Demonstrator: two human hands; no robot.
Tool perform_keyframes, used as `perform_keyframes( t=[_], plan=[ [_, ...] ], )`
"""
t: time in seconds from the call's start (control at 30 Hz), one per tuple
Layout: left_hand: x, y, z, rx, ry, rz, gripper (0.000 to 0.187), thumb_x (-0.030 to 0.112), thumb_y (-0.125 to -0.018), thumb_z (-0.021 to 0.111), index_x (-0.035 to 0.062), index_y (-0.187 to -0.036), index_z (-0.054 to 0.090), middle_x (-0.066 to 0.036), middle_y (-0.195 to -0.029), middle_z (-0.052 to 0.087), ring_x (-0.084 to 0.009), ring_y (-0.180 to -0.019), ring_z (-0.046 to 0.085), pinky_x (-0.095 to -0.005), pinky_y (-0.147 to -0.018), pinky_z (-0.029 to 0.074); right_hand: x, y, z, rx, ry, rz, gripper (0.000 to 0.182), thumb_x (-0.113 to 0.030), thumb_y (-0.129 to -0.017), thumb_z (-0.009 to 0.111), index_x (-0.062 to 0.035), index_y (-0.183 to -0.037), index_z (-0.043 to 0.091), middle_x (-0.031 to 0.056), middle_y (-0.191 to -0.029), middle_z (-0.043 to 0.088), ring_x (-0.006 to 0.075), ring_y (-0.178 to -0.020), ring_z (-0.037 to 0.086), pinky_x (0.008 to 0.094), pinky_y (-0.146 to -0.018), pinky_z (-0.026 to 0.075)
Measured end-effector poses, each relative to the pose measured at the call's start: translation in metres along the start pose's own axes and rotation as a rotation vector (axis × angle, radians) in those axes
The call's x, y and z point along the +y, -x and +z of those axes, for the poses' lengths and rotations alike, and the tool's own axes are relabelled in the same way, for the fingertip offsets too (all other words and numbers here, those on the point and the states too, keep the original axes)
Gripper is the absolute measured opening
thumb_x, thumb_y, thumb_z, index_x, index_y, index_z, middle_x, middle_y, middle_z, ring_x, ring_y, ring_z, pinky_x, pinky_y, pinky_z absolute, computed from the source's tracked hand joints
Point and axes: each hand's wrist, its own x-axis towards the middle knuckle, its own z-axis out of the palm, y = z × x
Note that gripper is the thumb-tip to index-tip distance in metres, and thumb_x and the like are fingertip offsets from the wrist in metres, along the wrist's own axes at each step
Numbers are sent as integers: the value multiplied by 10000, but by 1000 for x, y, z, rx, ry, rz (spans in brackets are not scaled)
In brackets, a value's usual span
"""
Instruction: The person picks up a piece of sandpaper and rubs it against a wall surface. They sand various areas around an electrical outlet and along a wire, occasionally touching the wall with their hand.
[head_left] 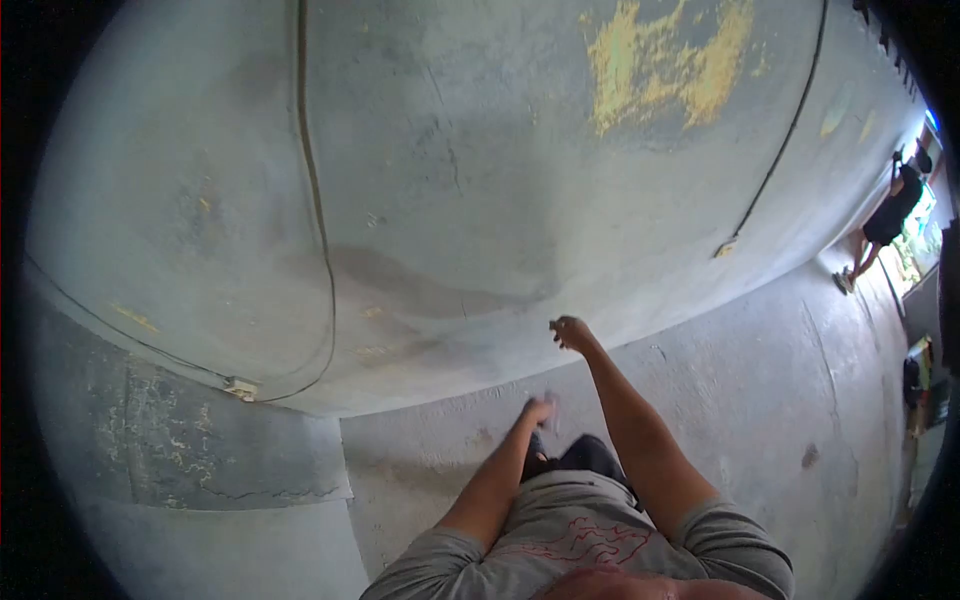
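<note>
My right hand (572, 334) is raised close in front of the grey wall (450, 200). Its fingers are curled, with a small dark piece at the fingertips, too small to name. Lower and to the left, my left hand (540, 411) hangs in front of my body, smeared by motion. Its fingers look closed beside a pale, blurred upright thing (552, 412) whose kind does not show. The wall before me has a dark smudged band and a patch of yellow paint (670, 65) higher up.
Cables run down the wall to a socket box (240, 388) at the lower left and another socket (726, 247) at the right. Concrete floor (740, 400) meets the wall's foot. A person in dark clothes (893, 208) stands by the wall at the far right, near a bright opening.
</note>
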Motion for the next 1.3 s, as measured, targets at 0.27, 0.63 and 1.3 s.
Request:
perform_keyframes(
  t=[0.27,0.63,1.3],
  plan=[
    [170,-20,-128,101,250,444,430,398,-795,615,23,-1006,615,-169,-821,661,-278,-742,648,-393,-639,501,129,87,22,-281,-33,784,566,-570,-896,371,-94,-1158,530,65,-966,655,178,-765,623,376,-595,498],
    [62,61,-5,-14,440,-160,447,344,-820,583,-31,-1064,597,-238,-1039,620,-312,-1024,590,-372,-835,465,123,-3,-104,-115,436,417,491,-540,-888,428,-85,-1021,558,114,-864,659,218,-565,599,360,-448,458],
    [326,221,-245,1206,475,460,300,196,-929,517,-28,-1117,583,-157,-1002,646,-207,-868,627,-299,-748,474,-148,34,-9,-746,-184,-430,422,-428,-923,467,-31,-1054,531,89,-919,598,166,-801,560,306,-719,461]
  ],
)
